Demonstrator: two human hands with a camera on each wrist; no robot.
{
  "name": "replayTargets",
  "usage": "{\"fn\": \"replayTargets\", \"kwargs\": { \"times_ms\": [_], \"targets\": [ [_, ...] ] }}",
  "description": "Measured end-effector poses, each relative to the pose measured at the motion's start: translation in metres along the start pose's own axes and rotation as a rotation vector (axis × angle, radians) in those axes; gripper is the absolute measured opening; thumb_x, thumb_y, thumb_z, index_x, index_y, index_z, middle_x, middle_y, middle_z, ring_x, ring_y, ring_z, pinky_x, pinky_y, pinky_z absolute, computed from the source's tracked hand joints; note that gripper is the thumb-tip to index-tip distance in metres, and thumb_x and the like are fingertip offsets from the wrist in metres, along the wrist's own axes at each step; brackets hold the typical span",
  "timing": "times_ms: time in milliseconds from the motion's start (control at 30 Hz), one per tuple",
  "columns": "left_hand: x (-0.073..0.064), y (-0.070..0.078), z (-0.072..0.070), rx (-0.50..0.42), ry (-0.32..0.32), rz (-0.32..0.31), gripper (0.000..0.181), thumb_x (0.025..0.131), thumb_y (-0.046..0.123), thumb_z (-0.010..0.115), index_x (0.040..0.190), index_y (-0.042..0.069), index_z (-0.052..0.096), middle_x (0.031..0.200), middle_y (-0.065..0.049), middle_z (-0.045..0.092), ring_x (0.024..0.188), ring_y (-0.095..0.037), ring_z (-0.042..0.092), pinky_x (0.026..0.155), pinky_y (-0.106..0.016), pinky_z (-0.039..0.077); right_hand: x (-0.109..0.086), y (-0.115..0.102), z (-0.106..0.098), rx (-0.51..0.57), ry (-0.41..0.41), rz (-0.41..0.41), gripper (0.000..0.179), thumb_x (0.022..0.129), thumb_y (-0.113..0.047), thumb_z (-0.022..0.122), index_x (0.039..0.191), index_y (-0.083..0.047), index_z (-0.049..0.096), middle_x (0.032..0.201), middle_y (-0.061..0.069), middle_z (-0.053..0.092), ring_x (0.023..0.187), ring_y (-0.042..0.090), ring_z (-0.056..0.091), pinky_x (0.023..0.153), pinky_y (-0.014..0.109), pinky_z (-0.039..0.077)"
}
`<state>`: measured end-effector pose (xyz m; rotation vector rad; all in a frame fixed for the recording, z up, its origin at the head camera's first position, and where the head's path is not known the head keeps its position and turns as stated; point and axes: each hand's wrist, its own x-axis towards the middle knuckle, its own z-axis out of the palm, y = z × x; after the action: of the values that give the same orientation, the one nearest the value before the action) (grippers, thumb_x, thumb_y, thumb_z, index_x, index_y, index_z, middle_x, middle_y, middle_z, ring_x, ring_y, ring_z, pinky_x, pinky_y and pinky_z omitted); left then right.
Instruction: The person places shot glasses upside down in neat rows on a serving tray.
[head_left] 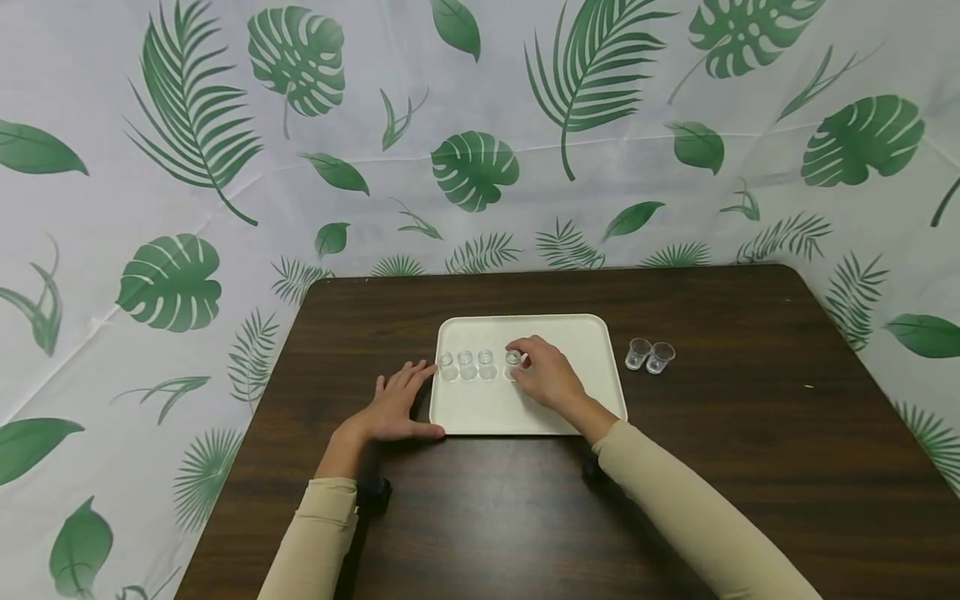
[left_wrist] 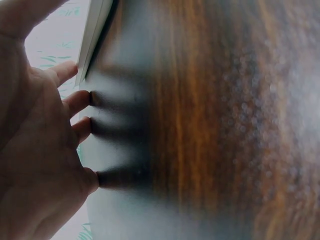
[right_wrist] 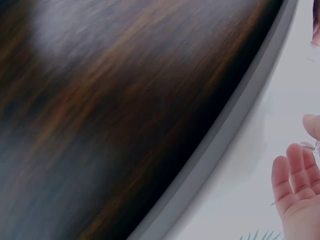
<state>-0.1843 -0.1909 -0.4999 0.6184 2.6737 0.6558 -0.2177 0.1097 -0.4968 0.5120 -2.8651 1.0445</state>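
My right hand (head_left: 549, 372) pinches a small clear shot glass (head_left: 513, 357) between thumb and fingers over the white tray (head_left: 525, 412). To its left, three matching shot glasses (head_left: 467, 364) stand in a row on the tray. In the right wrist view, the right hand (right_wrist: 300, 187) shows at the right edge, with only a sliver of the glass (right_wrist: 317, 147) visible. My left hand (head_left: 393, 408) is spread at the tray's left edge, fingertips on the table. Its fingers are apart in the left wrist view, where the hand (left_wrist: 40, 130) holds nothing.
Two more clear shot glasses (head_left: 649, 357) stand side by side on the dark wood table (head_left: 750, 417), to the right of the tray. Behind the table hangs a white cloth (head_left: 405, 217) printed with green leaves.
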Motion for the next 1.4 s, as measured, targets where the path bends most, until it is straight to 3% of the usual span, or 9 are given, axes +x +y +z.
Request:
{"fn": "replayTargets", "kwargs": {
  "times_ms": [733,967,1400],
  "targets": [
    [0.0,0.001,0.001,-0.005,0.005,-0.002,0.108,0.076,0.063,0.074,0.158,0.019,0.02,0.162,-0.014,0.014,0.148,-0.038,0.004,0.106,-0.072,-0.001,0.002,-0.007,0.006,0.008,-0.009,-0.028,0.038,0.087,-0.01,0.072,0.124,-0.013,0.064,0.101,0.003,0.061,0.086,0.018,0.06,0.072,0.035,0.048],
    [-0.001,0.001,0.002,-0.009,0.001,-0.008,0.109,0.075,0.064,0.074,0.158,0.02,0.019,0.162,-0.013,0.013,0.149,-0.037,0.003,0.107,-0.071,-0.001,0.002,-0.005,0.005,0.025,-0.03,-0.028,0.05,0.084,-0.007,0.073,0.132,-0.011,0.058,0.108,0.006,0.06,0.09,0.02,0.061,0.076,0.036,0.049],
    [0.0,0.0,0.001,-0.015,0.002,-0.004,0.108,0.075,0.064,0.074,0.158,0.019,0.02,0.162,-0.014,0.014,0.148,-0.038,0.004,0.106,-0.072,-0.001,-0.008,0.007,-0.02,0.075,-0.017,-0.029,0.055,0.084,-0.009,0.075,0.135,-0.01,0.055,0.115,0.011,0.06,0.095,0.023,0.062,0.081,0.04,0.049]
  ]
}}
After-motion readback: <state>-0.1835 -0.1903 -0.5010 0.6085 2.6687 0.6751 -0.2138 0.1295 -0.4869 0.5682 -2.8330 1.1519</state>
